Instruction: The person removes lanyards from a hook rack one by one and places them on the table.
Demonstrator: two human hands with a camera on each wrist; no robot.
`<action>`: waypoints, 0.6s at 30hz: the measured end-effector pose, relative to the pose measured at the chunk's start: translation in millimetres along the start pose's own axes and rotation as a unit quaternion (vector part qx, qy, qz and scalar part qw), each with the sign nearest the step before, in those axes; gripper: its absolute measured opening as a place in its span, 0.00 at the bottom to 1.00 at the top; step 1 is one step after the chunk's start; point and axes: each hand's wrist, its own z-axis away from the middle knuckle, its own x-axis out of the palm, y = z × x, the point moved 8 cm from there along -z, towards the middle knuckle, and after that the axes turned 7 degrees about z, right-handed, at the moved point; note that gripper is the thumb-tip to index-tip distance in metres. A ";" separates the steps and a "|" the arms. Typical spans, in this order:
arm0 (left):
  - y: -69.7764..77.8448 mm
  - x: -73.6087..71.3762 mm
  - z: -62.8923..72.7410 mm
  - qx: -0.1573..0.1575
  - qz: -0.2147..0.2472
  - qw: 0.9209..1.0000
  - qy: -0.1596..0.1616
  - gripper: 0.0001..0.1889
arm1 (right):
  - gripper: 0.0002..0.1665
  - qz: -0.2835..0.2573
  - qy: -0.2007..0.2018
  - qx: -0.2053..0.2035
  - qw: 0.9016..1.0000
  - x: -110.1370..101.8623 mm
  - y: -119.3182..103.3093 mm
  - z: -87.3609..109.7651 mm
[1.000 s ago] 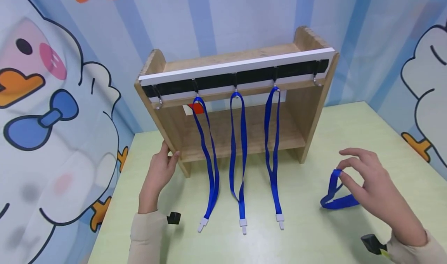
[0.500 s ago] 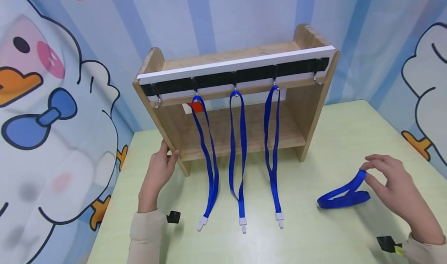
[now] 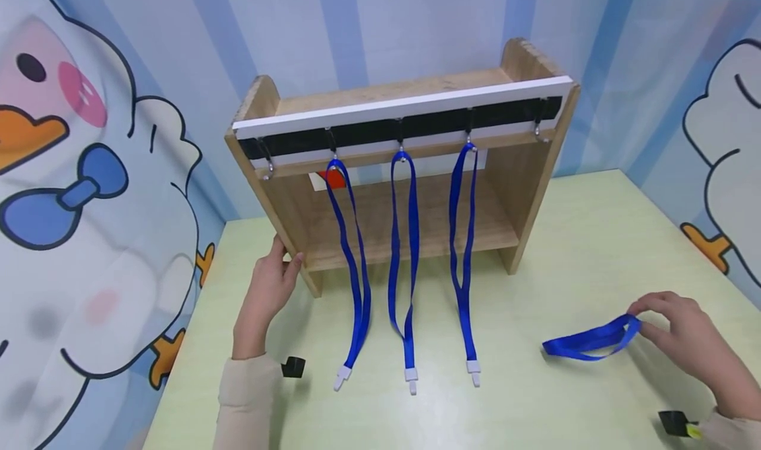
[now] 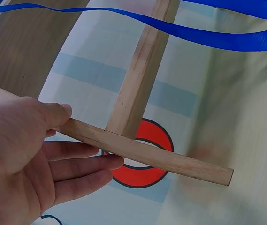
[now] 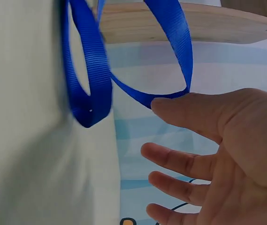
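My right hand [image 3: 684,337] pinches a loop of blue lanyard [image 3: 579,341] between thumb and forefinger at the right of the table. In the right wrist view the lanyard [image 5: 93,70] hangs in loops by the thumb, other fingers spread apart. At the left, my left hand [image 3: 270,290] holds the side panel of a wooden shelf [image 3: 410,212]; in the left wrist view its thumb lies over the panel edge [image 4: 171,159]. Three more blue lanyards [image 3: 355,271], each ending in a white clip [image 3: 411,378], hang from the middle hooks along the shelf's front. The held lanyard's clip is not visible.
A bare hook hangs at each end of the rail, a left hook [image 3: 269,167] and a right hook [image 3: 540,133]. Pale table [image 3: 368,423] surrounds the shelf. Printed cloth walls [image 3: 410,27] rise behind and at both sides.
My right hand has moved right and lower, drawing the lanyard along; its loop now lies flatter near the table. My left hand keeps its place on the shelf.
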 end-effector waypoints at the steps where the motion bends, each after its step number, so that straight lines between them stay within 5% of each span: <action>1: -0.1 0.1 0.2 0.001 0.000 1.000 0.000 0.29 | 0.11 0.001 -0.010 0.004 1.000 3.4 1.8 0.9; 13: 0.8 -1.1 1.0 0.012 0.004 1.000 0.003 0.29 | 0.10 0.009 -0.088 0.047 0.995 14.7 8.0 2.3; 18: 3.3 -0.9 2.5 0.020 0.003 1.000 0.002 0.29 | 0.10 0.016 -0.075 0.032 0.997 7.7 2.7 -1.2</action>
